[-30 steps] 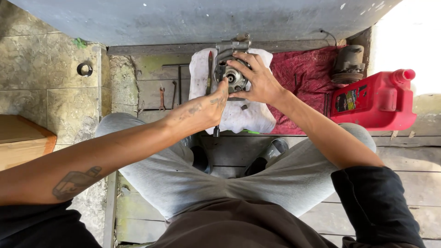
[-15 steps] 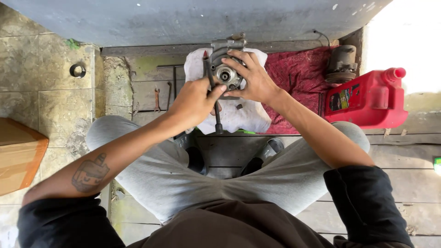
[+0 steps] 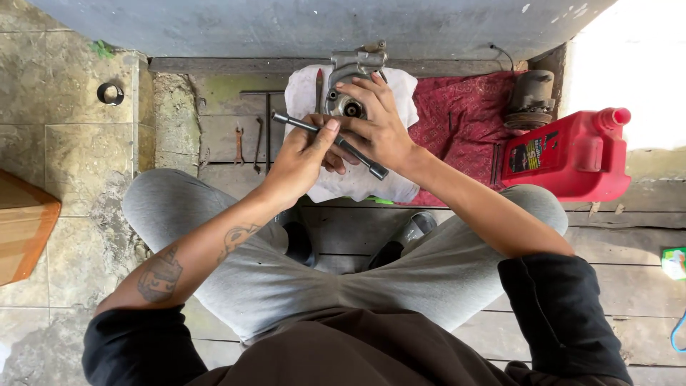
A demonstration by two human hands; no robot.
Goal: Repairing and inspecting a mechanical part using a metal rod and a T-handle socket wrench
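Both hands busy: left hand (image 3: 304, 154) grasps dark steel socket wrench (image 3: 329, 136), right hand (image 3: 375, 125) clasps grey metal engine part (image 3: 350, 71) on white cloth (image 3: 400, 93); seating wrench seems next.

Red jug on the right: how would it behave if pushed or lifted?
The red jug looks like rigid moulded plastic, so probably stiff. It lies on a broad side, so it likely slides rather than rolls or tips. Its fill level is not visible, so its weight is uncertain.

Informal repair spot on a plank floor (image 3: 629, 236) — wrenches (image 3: 249, 145) left of the white cloth (image 3: 357, 182), red fuel can (image 3: 572, 154) and metal part (image 3: 530, 100) to its right.
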